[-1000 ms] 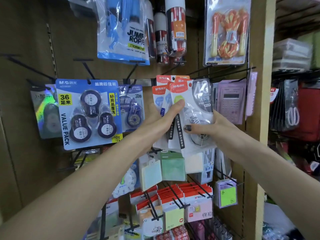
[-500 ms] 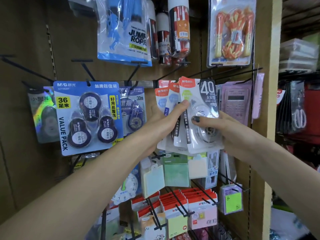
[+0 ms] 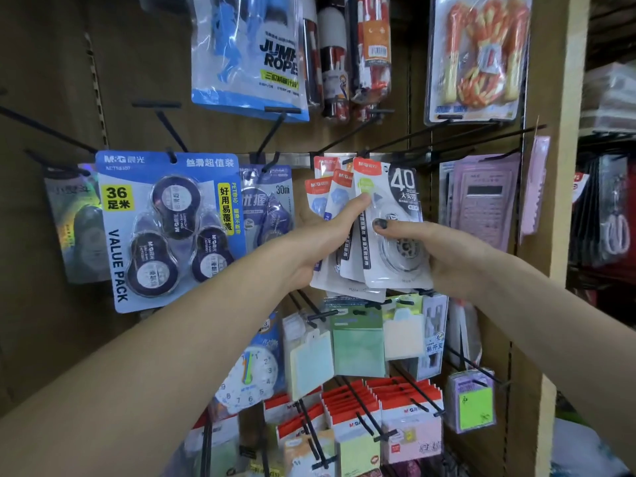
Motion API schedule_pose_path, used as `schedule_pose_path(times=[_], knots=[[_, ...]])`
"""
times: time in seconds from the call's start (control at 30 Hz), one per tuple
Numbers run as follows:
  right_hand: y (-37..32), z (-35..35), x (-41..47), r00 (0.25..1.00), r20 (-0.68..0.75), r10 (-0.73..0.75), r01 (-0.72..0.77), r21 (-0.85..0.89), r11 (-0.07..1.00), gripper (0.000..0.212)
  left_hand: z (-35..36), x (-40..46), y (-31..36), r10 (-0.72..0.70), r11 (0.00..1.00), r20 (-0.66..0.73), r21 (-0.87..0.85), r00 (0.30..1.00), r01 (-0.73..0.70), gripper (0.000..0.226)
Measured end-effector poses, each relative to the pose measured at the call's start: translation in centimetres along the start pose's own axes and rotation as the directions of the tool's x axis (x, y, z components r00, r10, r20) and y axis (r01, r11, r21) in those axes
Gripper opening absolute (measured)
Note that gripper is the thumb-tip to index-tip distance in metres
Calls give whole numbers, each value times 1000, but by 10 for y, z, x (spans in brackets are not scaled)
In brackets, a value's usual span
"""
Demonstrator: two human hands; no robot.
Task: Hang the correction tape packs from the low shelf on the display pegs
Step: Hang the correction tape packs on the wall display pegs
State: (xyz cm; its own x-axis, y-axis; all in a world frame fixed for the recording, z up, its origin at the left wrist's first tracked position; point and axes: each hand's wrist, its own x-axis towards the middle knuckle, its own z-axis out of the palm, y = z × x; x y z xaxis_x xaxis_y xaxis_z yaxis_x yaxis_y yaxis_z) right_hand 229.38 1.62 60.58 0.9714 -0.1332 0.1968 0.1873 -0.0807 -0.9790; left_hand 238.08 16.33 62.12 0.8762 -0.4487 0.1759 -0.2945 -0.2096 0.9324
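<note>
Stationery shop: packaged goods on display pegs (image 3: 347, 139).

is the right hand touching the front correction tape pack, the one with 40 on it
Touching. The head view shows the right hand gripping the front correction tape pack, its thumb pressed flat on the clear blister and its fingers hidden behind the pack's right edge.

Brown pegboard wall (image 3: 144, 63) with black pegs (image 3: 172, 129), a wooden upright (image 3: 564, 166) at right (dim shelving beyond).
</note>
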Motion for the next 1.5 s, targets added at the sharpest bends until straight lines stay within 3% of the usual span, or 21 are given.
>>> schedule_pose_path(times=[0.23, 0.33, 0.37, 0.53, 1.0, 1.13, 1.27, 1.33, 1.4, 1.5], knots=[[8, -10, 14, 1000, -7, 18, -18, 27, 999, 32, 0, 12, -5, -36, 999, -21, 12, 999, 36, 116], [6, -11, 20, 1000, -11, 27, -26, 25, 999, 34, -3, 13, 1, -56, 998, -11, -27, 998, 55, 71], [4, -12, 21, 1000, -11, 22, -22, 27, 999, 32, -4, 14, 4, -75, 996, 8, -41, 997, 75, 66], [-3, -11, 30, 999, -3, 41, -41, 83, 996, 22, -10, 25, 11, -141, 988, 133, -47, 981, 149, 64], [-10, 0, 58, 986, -109, 128, -114, 121, 986, 33, -8, 42, 9, -208, 967, 57, -140, 977, 214, 56], [-7, -1, 49, 989, -84, 119, -105, 161, 981, 27, -3, 39, 6, -150, 979, 43, -134, 988, 155, 59], [-3, -5, 27, 998, 17, 58, -60, 182, 982, 17, 1, 16, 5, -59, 994, -68, -96, 996, 52, 81], [-6, 3, 13, 1000, 6, 31, -31, 136, 990, 23, 5, 3, 2, 40, 996, -143, -74, 989, -51, 83], [-6, 0, -7, 998, 5, 65, -65, 206, 976, 36, 10, -10, -3, 110, 990, -175, -69, 978, -124, 89], [1, 4, -14, 997, 41, -68, 62, 137, 989, 31, 14, -20, -9, 196, 968, -176, -121, 965, -218, 74]])
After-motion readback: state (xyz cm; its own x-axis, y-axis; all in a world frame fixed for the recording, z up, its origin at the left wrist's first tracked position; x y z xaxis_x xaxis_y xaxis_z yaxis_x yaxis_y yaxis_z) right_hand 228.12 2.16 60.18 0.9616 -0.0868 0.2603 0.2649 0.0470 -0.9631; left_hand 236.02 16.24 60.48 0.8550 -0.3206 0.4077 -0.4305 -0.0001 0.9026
